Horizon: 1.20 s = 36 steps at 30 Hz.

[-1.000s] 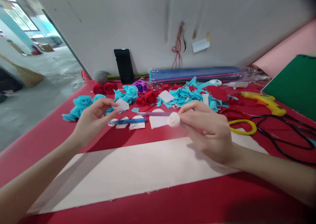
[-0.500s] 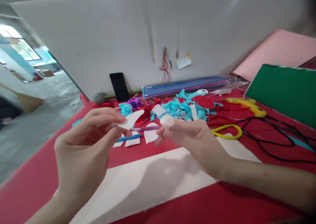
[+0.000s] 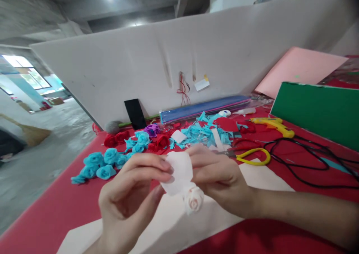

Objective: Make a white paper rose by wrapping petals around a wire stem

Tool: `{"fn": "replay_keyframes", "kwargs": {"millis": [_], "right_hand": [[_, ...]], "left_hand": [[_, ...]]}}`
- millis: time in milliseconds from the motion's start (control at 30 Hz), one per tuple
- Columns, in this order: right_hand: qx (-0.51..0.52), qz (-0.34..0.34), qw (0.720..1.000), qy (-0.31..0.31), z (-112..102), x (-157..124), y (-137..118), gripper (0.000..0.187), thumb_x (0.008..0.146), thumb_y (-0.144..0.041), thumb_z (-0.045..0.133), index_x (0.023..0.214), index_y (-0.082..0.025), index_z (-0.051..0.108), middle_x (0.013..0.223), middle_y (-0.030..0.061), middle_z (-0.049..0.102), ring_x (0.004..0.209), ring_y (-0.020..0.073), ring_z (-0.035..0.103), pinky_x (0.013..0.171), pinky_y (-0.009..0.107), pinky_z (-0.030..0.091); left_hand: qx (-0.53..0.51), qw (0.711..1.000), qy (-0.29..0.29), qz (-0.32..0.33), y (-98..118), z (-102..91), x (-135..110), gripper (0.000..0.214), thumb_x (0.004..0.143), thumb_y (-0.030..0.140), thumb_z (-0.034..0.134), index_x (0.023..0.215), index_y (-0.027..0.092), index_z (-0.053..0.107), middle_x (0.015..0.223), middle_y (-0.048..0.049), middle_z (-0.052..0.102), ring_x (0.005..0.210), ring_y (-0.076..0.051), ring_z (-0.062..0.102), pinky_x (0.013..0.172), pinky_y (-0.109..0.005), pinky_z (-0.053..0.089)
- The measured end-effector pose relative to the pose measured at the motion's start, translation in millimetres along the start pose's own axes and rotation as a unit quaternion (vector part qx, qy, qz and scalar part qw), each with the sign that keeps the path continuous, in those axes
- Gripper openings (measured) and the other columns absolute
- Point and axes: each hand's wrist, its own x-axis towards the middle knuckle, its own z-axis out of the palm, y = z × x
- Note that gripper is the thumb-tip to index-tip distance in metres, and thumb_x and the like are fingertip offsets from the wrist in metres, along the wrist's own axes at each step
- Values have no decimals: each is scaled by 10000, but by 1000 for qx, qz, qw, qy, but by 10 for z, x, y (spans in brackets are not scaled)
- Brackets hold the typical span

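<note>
Left hand: the left hand (image 3: pixel 123 198) had its fingertips closed on a white petal (image 3: pixel 178 172).
Right hand: the right hand (image 3: pixel 224 175) had its fingers bunched at the petal's other edge; its exact hold on the flower I couldn't tell.
White flower: the small white flower (image 3: pixel 194 200) sat just under the petal, between the hands, its spiral towards the wearer.
Underneath: a long pale strip (image 3: pixel 260 177) lay on the red table (image 3: pixel 50 213), its middle partly blocked by both hands.
Left side: blue flowers (image 3: pixel 105 172) clustered beyond the left hand, near red ones.
Right side: scissors (image 3: pixel 268 157) lay just past the right hand, which stood before their tips; a black cord (image 3: pixel 294 162) looped near a yellow glue gun (image 3: pixel 276 125).
Further back: blue scraps (image 3: pixel 190 134) were heaped before a wrapped blue pack (image 3: pixel 204 109); a phone (image 3: pixel 135 114) leaned against the white panel (image 3: pixel 112 67).
</note>
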Motion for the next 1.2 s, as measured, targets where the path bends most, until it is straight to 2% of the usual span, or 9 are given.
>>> {"fn": "replay_keyframes", "kwargs": {"millis": [133,267,367,467,533,633,800,1067,1200], "right_hand": [[-16,-16,1000,-12,-29,12,11,256,877,-187,463,788,-81,678,899,160,691,815,160,580,783,335,476],[-1,15,1000,9,-19,2,34,187,856,-163,506,852,-117,687,922,113,694,837,143,599,805,318,453],[63,105,992,42,11,-10,26,158,840,-209,541,851,-183,697,837,43,697,806,123,578,797,298,447],[123,206,970,44,50,-15,-17,151,829,-247,557,814,-241,707,772,-2,676,802,109,546,776,266,449],[159,244,956,34,76,-17,-58,147,819,-242,572,769,-242,710,755,-11,660,804,100,543,763,242,451],[195,274,941,42,106,-19,-121,144,797,-216,593,701,-206,700,721,-8,631,760,93,527,712,215,460],[194,284,938,35,122,-10,-181,132,787,-189,592,686,-173,676,705,8,613,719,102,505,636,216,445],[168,245,955,20,158,-19,-191,311,806,-400,551,624,-166,644,622,10,556,634,105,441,608,239,411],[138,249,958,11,160,-8,-220,325,816,-410,533,637,-169,656,610,18,559,637,115,456,590,239,419]], "left_hand": [[-74,995,54,-46,15,1,53,81,763,250,632,730,240,706,775,-3,583,756,-95,567,666,-133,517],[-123,983,83,-107,32,9,89,53,688,202,710,683,243,676,788,43,560,709,-41,579,634,-79,511],[-143,979,74,-128,42,-6,92,203,641,162,741,775,291,659,807,64,584,636,-33,594,563,-77,520],[-145,979,39,-141,49,-11,71,385,615,134,754,944,302,647,658,41,605,527,-75,595,448,-119,517],[-123,983,16,-133,53,-3,40,335,630,123,741,912,287,666,576,21,590,642,-126,625,463,-134,525],[-72,993,2,-93,65,14,-20,164,694,152,695,754,304,677,645,-9,609,923,-171,578,588,-174,561],[-78,995,-5,-65,118,32,-76,122,713,175,680,735,295,679,858,5,524,668,-86,534,564,-175,546],[-124,985,-6,-119,67,113,-90,130,709,167,680,689,294,659,847,14,472,721,-107,495,549,-186,505],[-118,986,12,-115,49,121,-111,139,694,160,693,694,292,651,837,15,474,723,-103,487,563,-172,498]]}}
